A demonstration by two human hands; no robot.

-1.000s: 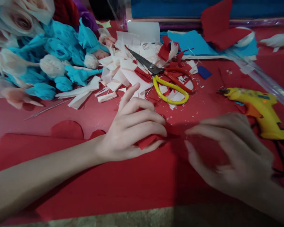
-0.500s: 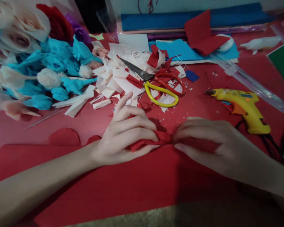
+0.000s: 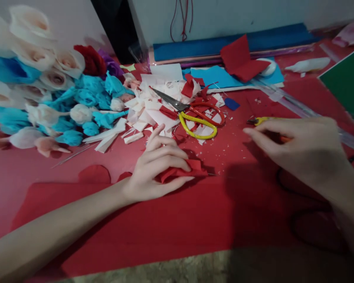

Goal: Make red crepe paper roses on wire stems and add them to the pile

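Observation:
My left hand [image 3: 157,169] rests over the red sheet, its fingers closed on a folded piece of red crepe paper [image 3: 196,168]. A thin wire [image 3: 211,174] pokes out of the right end of that piece. My right hand [image 3: 295,147] is over the yellow glue gun [image 3: 264,119], covering most of it. Its thumb is stretched out, and the gun's orange trigger shows between thumb and fingers. Whether the hand touches the gun is hidden. Beneath my left arm lies a large red paper sheet [image 3: 165,228], with a rounded red cutout [image 3: 94,174] at its far edge.
Scissors [image 3: 181,108] with red and yellow handles lie on white and red paper scraps [image 3: 144,114]. Blue and cream paper flowers [image 3: 85,92] are heaped at the left. Behind are blue paper rolls [image 3: 224,43]; a black cord [image 3: 301,192] loops at the right.
My right hand has left the red piece and moved right, over the glue gun. My left hand keeps hold of the piece, and its wire end is now exposed. The view has shifted slightly.

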